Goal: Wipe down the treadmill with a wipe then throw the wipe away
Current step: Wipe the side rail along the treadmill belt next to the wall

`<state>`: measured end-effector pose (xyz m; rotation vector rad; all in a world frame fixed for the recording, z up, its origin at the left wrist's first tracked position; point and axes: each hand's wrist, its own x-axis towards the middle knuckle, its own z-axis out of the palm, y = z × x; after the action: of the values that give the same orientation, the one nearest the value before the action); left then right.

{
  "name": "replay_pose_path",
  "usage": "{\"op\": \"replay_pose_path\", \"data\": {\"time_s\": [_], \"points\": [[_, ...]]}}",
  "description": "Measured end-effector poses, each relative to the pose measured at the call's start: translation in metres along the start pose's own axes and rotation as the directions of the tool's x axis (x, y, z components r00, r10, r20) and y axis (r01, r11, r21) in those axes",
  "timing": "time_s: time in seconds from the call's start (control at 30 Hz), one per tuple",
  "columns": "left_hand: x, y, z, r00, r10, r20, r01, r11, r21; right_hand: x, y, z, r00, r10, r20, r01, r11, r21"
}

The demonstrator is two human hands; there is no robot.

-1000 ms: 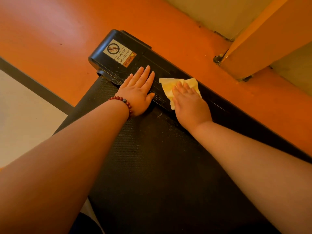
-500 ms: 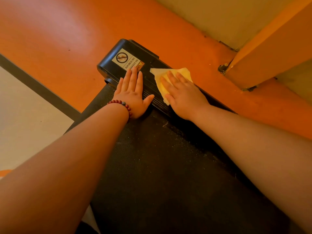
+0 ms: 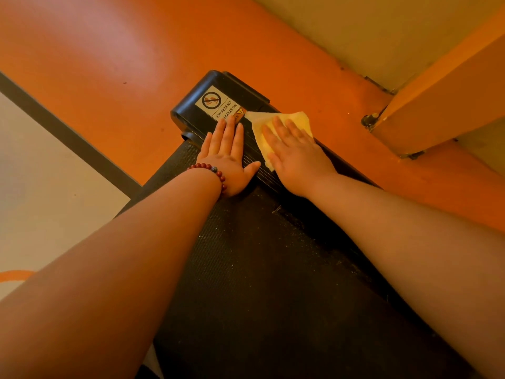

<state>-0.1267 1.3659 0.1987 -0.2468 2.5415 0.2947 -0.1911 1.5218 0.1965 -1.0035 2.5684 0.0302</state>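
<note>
A: Head view: where is the wipe (image 3: 299, 120)?
B: At the end of the treadmill (image 3: 188, 106), under the right hand (image 3: 297, 157); its grip is spread flat, pressing. The left hand (image 3: 226, 155) rests beside it, also spread.
A: Which step?
B: Wiping, I think. The next move should slide toward the label (image 3: 217, 103).

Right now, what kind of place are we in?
Probably a gym or exercise room: a treadmill, its warning sticker against stepping on the end cover, and a smooth orange floor.
</note>
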Motion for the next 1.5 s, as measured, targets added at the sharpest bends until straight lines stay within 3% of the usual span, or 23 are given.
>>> {"op": "replay_pose_path", "data": {"time_s": [0.53, 0.77, 0.93, 1.0, 1.07, 1.2, 1.5], "points": [[0.003, -0.001, 0.002, 1.000, 0.005, -0.013, -0.005, 1.000, 0.004, 0.013, -0.010, -0.004, 1.000, 0.015, 0.002, -0.015, 0.999, 0.033], [0.001, -0.015, -0.013, 0.996, 0.091, 0.009, -0.091, 0.995, -0.031, -0.005, -0.006, 0.003, 0.999, 0.034, 0.005, -0.034, 0.998, 0.045], [0.007, -0.044, -0.026, 0.975, 0.193, -0.113, -0.184, 0.979, 0.089, -0.038, -0.004, 0.005, 0.997, 0.068, 0.033, -0.074, 0.974, 0.215], [0.018, -0.050, -0.031, 0.971, 0.197, -0.139, -0.184, 0.978, 0.101, -0.033, -0.008, 0.000, 0.992, 0.123, -0.029, -0.111, 0.954, 0.278], [0.027, -0.055, -0.034, 0.968, 0.205, -0.143, -0.192, 0.976, 0.102, -0.022, -0.012, -0.002, 0.981, 0.173, -0.087, -0.145, 0.955, 0.259], [0.035, -0.061, -0.025, 0.964, 0.235, -0.121, -0.217, 0.965, 0.149, 0.002, -0.016, 0.003, 0.989, 0.144, -0.015, -0.143, 0.986, 0.081], [0.040, -0.072, -0.031, 0.949, 0.292, -0.116, -0.277, 0.952, 0.132, 0.000, -0.032, 0.007, 0.995, 0.094, 0.036, -0.095, 0.995, 0.013]]}}
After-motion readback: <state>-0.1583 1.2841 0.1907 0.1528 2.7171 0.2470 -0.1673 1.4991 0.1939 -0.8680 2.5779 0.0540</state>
